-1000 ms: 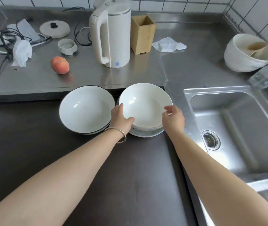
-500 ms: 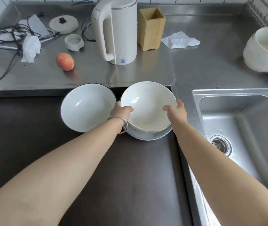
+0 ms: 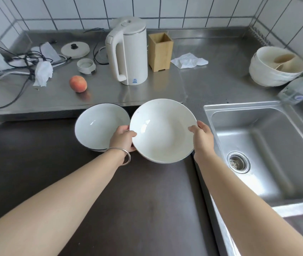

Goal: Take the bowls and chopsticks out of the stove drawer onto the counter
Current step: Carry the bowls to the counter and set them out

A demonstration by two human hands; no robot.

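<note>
While the left hand (image 3: 122, 138) and right hand (image 3: 202, 136) grip the tilted white bowl (image 3: 162, 131) by its rim (thumbs inside), a dark-rimmed bowl (image 3: 99, 124) sits just beside it.

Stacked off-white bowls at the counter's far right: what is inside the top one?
The stacked off-white bowls hold what look like two tan scoop-shaped pieces in the top bowl. The pieces cover part of its bottom, and the lower bowls' insides are hidden.
</note>
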